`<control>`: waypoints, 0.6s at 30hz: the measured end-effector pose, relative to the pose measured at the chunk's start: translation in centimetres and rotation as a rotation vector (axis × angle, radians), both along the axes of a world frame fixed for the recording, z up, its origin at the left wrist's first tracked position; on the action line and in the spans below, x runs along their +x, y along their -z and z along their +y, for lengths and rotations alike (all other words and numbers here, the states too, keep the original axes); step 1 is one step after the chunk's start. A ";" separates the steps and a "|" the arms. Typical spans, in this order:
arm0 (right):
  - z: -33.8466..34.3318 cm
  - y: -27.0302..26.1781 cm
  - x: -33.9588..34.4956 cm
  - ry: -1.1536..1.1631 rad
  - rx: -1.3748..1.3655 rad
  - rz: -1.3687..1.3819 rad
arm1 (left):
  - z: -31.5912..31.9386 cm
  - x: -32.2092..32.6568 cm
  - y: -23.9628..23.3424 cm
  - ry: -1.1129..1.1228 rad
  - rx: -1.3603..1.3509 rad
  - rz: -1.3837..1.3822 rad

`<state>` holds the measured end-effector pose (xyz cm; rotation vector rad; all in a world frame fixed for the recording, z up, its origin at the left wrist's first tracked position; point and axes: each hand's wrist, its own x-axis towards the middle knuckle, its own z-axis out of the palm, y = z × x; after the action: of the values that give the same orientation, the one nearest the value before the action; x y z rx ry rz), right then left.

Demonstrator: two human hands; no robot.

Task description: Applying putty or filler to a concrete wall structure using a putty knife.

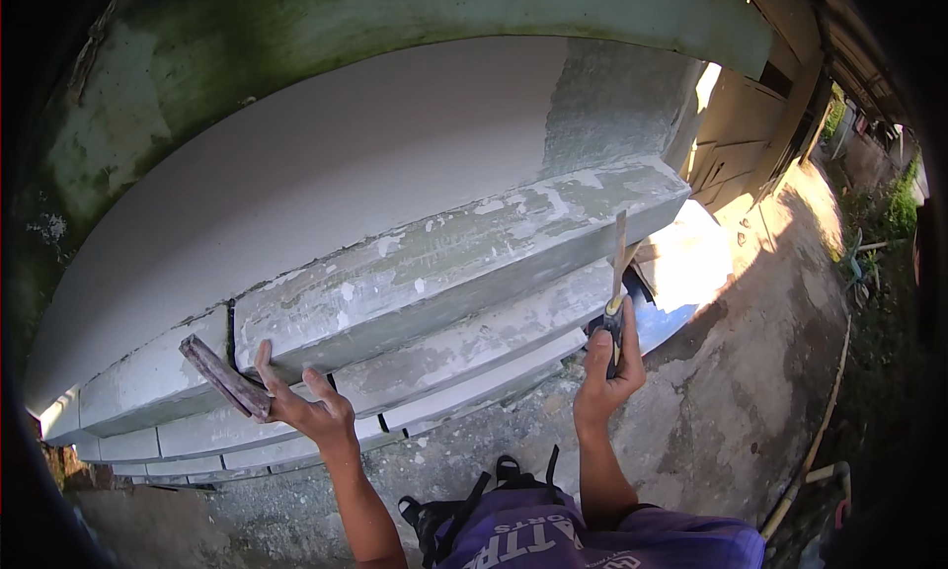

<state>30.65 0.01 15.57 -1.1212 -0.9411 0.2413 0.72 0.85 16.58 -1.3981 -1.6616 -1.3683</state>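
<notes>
My left hand (315,406) holds a worn, whitish-purple sanding block or similar flat piece (226,376) at its left side, with two fingertips at the lower edge of a concrete ledge (459,250). The ledge has patchy white and green-grey paint, and a dark vertical gap (231,335) cuts it near that hand. My right hand (611,369) grips the black and yellow handle of a tool (620,261), whose long narrow blade points up in front of the ledge's right part. What kind of blade it is, I cannot tell.
Stepped ledges (474,347) run below the upper one, under a pale wall (355,139) with mossy green paint above. At the right, a sunlit pale sheet (689,258) lies near something blue. Rough concrete ground (711,413) surrounds my feet, with a pole (826,428) and plants beyond.
</notes>
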 end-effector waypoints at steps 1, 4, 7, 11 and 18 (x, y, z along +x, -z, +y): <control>-1.7 1.3 -0.8 -0.082 -0.069 0.067 | 0.0 0.1 -0.1 0.015 0.008 0.005; -6.1 5.3 -3.3 -0.217 -0.140 0.046 | -0.9 -0.1 -0.1 0.038 -0.092 0.000; -10.5 7.3 -5.9 -0.313 -0.200 0.032 | -3.4 0.0 1.1 0.235 -0.042 -0.136; -14.1 9.0 -9.9 -0.459 -0.438 0.290 | -8.8 -1.3 4.8 0.384 -0.224 -0.055; -16.0 7.4 -14.2 -0.368 -0.478 0.465 | -14.4 -6.2 10.2 0.748 -0.370 -0.145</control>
<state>16.42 -16.03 8.14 -1.2401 -0.6753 1.0259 -5.53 -13.59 6.37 -2.3481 -1.6000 -1.6192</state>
